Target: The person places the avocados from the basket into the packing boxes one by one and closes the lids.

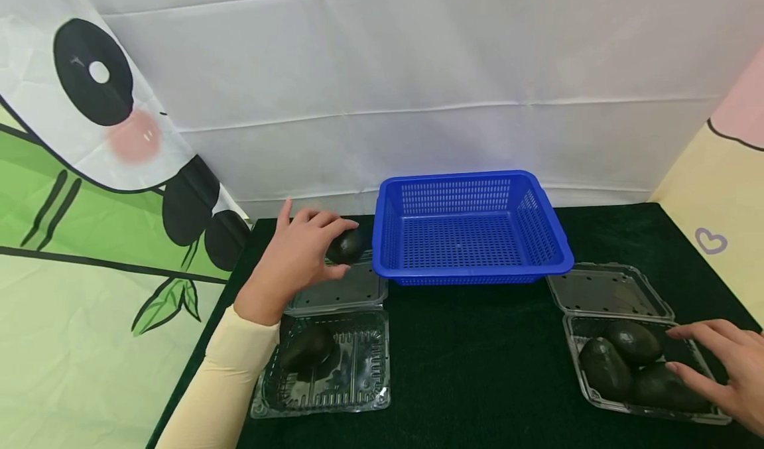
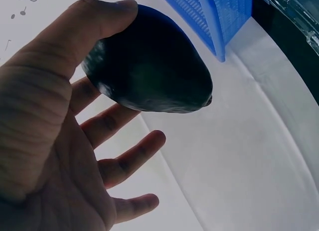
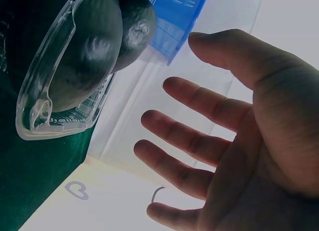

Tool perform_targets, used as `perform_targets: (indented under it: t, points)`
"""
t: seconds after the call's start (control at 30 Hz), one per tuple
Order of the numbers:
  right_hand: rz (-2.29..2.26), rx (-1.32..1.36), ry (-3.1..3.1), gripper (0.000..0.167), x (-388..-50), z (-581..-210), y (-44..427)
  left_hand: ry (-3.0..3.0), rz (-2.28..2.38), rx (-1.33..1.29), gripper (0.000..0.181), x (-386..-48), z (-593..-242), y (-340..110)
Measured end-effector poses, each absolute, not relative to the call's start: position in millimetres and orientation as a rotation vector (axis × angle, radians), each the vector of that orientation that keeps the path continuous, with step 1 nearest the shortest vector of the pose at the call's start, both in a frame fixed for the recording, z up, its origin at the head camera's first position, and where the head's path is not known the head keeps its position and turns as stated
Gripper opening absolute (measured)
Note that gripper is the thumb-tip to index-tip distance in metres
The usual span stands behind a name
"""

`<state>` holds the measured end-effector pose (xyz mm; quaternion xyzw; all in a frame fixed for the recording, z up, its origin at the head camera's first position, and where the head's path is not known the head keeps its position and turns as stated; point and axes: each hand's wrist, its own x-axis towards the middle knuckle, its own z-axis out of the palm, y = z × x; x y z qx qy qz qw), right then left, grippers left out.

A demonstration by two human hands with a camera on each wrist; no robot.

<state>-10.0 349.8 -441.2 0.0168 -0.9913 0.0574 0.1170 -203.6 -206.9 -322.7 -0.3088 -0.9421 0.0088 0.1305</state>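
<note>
My left hand (image 1: 300, 253) pinches a dark green avocado (image 1: 346, 246) between thumb and fingers, above the raised lid of the left clear plastic box and just left of the blue basket (image 1: 471, 276). In the left wrist view the same avocado (image 2: 154, 66) is held near its blunt end, the lower fingers spread. Inside the left box (image 1: 376, 396) lies another avocado (image 1: 309, 348). At the right edge, my right hand (image 1: 731, 366) hovers with parted fingers over the right box (image 1: 650, 412), holding nothing. Several avocados (image 1: 604, 368) fill that box.
The blue basket stands at the back of a dark green cloth-covered table (image 1: 471, 369), with no avocado in it. Both boxes have their lids folded back, the right lid (image 1: 611, 291) close to the basket's corner. A white cloth wall (image 1: 442, 71) rises behind.
</note>
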Motion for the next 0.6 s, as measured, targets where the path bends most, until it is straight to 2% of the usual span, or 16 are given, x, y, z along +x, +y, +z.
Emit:
perform_targets:
  t: [0.6]
  points:
    - [0.192, 0.038, -2.917, 0.047, -11, -442, 350, -2.719, -0.004, -0.932, 0.07, -150, -343, -224]
